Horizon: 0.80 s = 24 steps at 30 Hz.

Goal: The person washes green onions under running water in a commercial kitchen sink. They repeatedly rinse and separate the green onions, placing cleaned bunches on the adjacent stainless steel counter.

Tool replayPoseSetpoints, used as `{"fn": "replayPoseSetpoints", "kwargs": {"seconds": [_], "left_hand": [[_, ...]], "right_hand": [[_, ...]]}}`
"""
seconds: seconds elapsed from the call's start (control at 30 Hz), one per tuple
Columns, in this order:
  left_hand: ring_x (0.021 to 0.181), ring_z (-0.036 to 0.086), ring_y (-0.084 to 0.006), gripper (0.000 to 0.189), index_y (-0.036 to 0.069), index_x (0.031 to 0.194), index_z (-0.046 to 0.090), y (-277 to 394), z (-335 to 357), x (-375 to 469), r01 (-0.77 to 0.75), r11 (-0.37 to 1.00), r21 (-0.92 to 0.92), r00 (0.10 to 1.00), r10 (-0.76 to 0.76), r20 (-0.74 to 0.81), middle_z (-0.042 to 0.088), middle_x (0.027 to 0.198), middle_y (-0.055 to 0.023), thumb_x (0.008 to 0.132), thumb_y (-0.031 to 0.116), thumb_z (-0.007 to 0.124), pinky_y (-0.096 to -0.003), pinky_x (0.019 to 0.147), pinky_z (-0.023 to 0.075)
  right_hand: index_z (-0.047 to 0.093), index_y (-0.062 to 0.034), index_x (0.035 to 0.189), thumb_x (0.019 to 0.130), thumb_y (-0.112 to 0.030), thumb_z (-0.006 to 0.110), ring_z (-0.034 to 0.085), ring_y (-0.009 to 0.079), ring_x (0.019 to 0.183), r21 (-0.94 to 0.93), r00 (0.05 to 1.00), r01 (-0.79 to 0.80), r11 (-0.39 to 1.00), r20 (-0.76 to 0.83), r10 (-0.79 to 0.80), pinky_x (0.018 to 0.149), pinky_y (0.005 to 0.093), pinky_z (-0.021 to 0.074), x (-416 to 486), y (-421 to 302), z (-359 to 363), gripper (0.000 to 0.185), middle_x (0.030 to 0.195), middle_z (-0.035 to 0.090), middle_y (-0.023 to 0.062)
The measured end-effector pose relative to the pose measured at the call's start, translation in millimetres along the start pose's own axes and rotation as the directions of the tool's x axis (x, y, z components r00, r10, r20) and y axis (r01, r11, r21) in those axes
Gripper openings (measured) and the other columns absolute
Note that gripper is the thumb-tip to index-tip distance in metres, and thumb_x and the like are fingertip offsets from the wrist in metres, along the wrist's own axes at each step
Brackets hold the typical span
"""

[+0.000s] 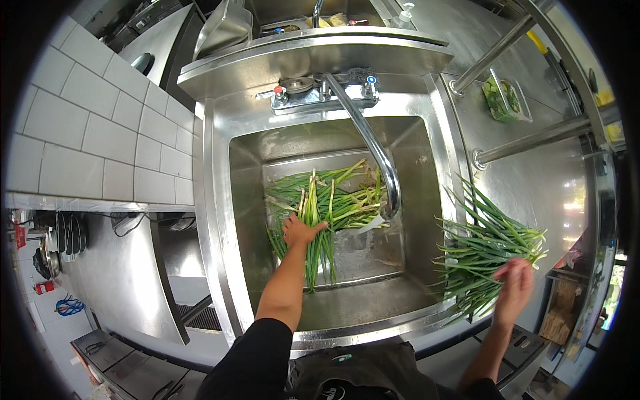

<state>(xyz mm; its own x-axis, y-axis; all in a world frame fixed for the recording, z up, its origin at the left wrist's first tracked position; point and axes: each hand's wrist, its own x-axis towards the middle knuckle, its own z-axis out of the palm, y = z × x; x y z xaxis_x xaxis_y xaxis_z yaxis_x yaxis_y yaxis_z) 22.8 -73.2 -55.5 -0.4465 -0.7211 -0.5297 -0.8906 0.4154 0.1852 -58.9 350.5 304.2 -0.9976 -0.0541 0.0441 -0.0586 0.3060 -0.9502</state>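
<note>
A pile of scallions (345,200) lies in the stainless-steel sink basin (370,260), roots and pale ends mostly toward the back and right. My left hand (300,231) wraps over one bunch (312,200) that lies across the others, its white ends pointing away from me. Water runs from the curved chrome faucet (372,135) into the basin. To the right, a second heap of scallions (485,250) rests on the counter beside the sink, leaves hanging over the rim. My right hand (516,285) is at that heap's near side, blurred, and its finger position is unclear.
Hot and cold taps (325,97) stand at the back of the sink. Steel posts (530,142) rise from the right counter (540,200), near a clear plastic container of cut greens (507,100). A white tiled wall (110,120) borders the left. Another sink (290,12) lies behind.
</note>
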Motion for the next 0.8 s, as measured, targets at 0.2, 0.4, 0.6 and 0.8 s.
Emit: {"fn": "replayPoseSetpoints", "kwargs": {"seconds": [0.2, 0.4, 0.6, 0.8], "left_hand": [[0.118, 0.057, -0.0383, 0.068, 0.005, 0.121, 0.06, 5.4, 4.9, 10.4, 0.024, 0.969, -0.245, 0.978, 0.028, 0.209, 0.059, 0.127, -0.0205, 0.068, 0.042, 0.083, -0.0486, 0.098, 0.0478], [0.097, 0.067, -0.0338, 0.053, 0.004, 0.116, 0.063, -7.4, -43.8, -28.6, -0.23, 0.751, -0.618, 0.933, 0.351, 0.079, 0.069, 0.106, -0.0165, 0.07, 0.022, 0.08, -0.0404, 0.087, 0.0521], [0.088, 0.064, -0.0177, 0.048, 0.0, 0.117, 0.061, 11.1, -139.5, -100.3, -0.295, 0.553, -0.779, 0.793, 0.596, 0.123, 0.069, 0.095, -0.0061, 0.076, 0.016, 0.08, -0.0328, 0.083, 0.0503], [0.088, 0.06, -0.0138, 0.043, 0.001, 0.11, 0.065, 5.6, -171.2, -120.8, -0.228, 0.581, -0.781, 0.749, 0.618, 0.241, 0.068, 0.097, -0.0044, 0.08, 0.027, 0.082, -0.0316, 0.084, 0.0484]], "right_hand": [[0.065, 0.0, 0.112, 0.096, -0.016, 0.065, 0.066, 0.013, 0.085, -0.046, 0.582, -0.541, 0.84, 0.7, 0.414, 0.08, 0.0279, 0.0536, -47.5, 44.6, 174.0, 0.022, 0.094, 0.067, 0.0062], [0.063, 0.0005, 0.12, 0.096, -0.028, 0.065, 0.064, 0.0159, 0.085, -0.022, 0.753, -0.249, 0.968, 0.624, 0.208, 0.079, 0.0302, 0.0526, -33.4, 114.0, 297.3, 0.037, 0.097, 0.068, 0.0077], [0.064, -0.0016, 0.122, 0.094, -0.023, 0.068, 0.065, 0.0146, 0.084, 0.306, 0.816, -0.237, 0.922, 0.578, 0.018, 0.074, 0.0277, 0.053, 19.2, 87.2, 330.1, 0.035, 0.101, 0.07, 0.0105], [0.069, -0.0008, 0.09, 0.094, -0.017, 0.067, 0.062, 0.0098, 0.065, 0.043, 0.853, -0.011, 0.999, 0.521, -0.013, 0.063, 0.0252, 0.0501, 22.9, 45.0, 292.1, 0.017, 0.076, 0.068, 0.0024]]}}
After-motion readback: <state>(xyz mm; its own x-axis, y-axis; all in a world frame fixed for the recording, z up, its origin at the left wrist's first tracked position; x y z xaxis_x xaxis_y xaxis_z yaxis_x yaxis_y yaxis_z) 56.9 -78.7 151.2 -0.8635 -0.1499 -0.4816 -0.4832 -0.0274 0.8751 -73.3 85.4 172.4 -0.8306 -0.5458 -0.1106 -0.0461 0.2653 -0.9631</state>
